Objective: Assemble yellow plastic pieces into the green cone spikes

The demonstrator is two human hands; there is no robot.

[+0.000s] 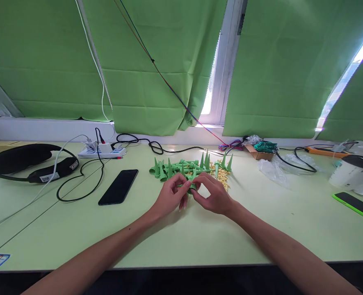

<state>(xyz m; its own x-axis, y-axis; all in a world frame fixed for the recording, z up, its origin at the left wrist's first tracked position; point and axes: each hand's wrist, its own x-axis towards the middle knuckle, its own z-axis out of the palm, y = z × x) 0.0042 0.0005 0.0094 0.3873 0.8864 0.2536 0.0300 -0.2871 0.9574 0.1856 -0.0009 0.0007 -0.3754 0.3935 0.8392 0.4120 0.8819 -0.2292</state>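
Between my two hands is a green plastic cone-shaped spike point(192, 186), its wide round end low and toward me. My left hand point(171, 191) pinches it from the left with thumb and forefinger. From the right, the thumb and fingertips of my right hand point(213, 194) close on the same piece. Just beyond my hands, many similar green spikes point(181, 166) lie in a heap, and some stand upright on their wide ends. Small beige pegs point(223, 178) are scattered among and to the right of them. My fingers partly cover the held spike.
A black phone point(118, 187) lies to the left, near a power strip point(101, 151) and a black neckband device point(53, 168). Cables run along the back. At right are a small cardboard box point(259, 153), plastic bags point(273, 171), a white roll point(355, 173) and a green-edged phone point(358, 206).
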